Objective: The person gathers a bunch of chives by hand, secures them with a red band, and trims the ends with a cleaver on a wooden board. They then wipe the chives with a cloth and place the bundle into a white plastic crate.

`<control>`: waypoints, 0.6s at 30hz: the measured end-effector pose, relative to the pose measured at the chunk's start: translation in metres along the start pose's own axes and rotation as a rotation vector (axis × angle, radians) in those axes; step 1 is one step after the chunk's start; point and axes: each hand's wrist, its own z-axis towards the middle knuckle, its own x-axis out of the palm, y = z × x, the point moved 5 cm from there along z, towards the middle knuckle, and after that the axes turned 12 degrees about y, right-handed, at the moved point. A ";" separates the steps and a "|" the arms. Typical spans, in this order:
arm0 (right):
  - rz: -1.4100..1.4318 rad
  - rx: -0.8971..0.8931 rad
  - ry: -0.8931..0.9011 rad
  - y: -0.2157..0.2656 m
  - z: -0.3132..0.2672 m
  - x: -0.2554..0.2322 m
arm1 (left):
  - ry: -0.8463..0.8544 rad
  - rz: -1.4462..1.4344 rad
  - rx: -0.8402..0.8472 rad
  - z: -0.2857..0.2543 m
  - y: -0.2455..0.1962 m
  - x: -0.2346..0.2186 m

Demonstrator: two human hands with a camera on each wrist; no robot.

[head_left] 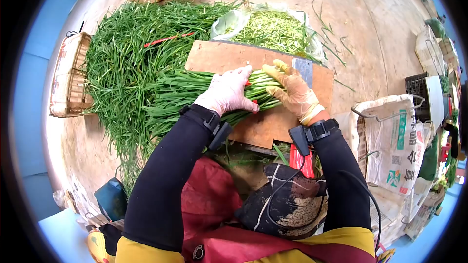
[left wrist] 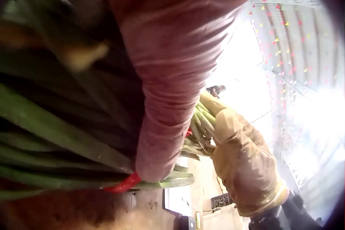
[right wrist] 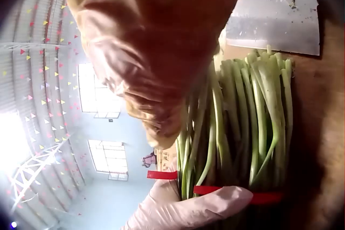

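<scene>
A bundle of green chives [head_left: 183,87] lies across a brown wooden board [head_left: 256,134], its pale stalk ends to the right. My left hand [head_left: 226,90], in a whitish glove, grips the bundle from above near a red band [right wrist: 267,197]. At the stalk ends [right wrist: 259,100], my right hand [head_left: 295,92] in a yellowish glove holds the stalks, thumb on the near side and fingers on the far side. The broad metal blade of a knife [right wrist: 277,17] lies flat on the board just beyond the stalk ends.
A large heap of loose chives [head_left: 126,58] spreads left of the board. Behind it, a plastic-lined container holds pale trimmings [head_left: 273,29]. Crates [head_left: 73,75] stand at the left and far side; a basket draped with a printed sack [head_left: 392,141] stands at right.
</scene>
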 end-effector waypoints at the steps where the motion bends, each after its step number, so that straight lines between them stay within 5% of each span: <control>1: 0.033 -0.037 -0.030 -0.003 -0.001 0.002 | 0.011 -0.013 0.007 0.001 0.000 0.000; 6: 0.434 0.007 0.096 -0.040 0.021 0.006 | -0.003 0.073 -0.013 0.000 -0.003 0.003; 8: 0.478 0.158 0.182 -0.062 0.031 0.017 | 0.038 0.086 -0.035 0.000 -0.005 0.003; 13: -0.024 0.256 -0.157 -0.063 0.027 0.036 | 0.026 0.127 -0.079 0.005 -0.005 0.007; 18: -0.166 0.116 -0.246 -0.016 0.010 0.003 | 0.017 0.138 -0.038 0.003 -0.003 0.007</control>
